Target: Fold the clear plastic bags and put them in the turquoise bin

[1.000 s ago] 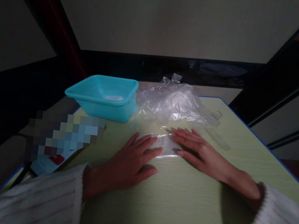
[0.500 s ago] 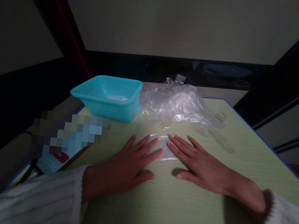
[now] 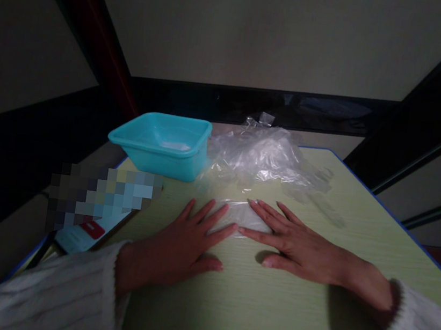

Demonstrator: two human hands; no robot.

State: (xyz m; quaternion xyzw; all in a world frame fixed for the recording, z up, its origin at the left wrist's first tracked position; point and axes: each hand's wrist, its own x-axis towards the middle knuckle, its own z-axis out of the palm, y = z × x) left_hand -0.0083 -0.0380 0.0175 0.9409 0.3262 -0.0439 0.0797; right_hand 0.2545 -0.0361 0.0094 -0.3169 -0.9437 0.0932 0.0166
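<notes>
A small flat piece of clear plastic (image 3: 240, 215) lies on the pale green table (image 3: 249, 315). My left hand (image 3: 183, 244) rests with its fingers spread at the plastic's left side, the index fingertip on its lower edge. From the right, my right hand (image 3: 295, 242) lies over the plastic's right part, fingers apart and pressed flat. The two index fingertips nearly meet at the lower edge. Neither hand grips anything. Behind the hands is a loose heap of clear plastic bags (image 3: 270, 155).
A turquoise basin (image 3: 156, 159) stands at the back left, beside the heap, with something pale inside. A partly blurred phone-like device (image 3: 92, 229) lies at the left edge. A wall (image 3: 254, 34) rises behind the table.
My left hand has slid a little to the left, uncovering more of the flat plastic. My right index finger has moved down toward its lower edge.
</notes>
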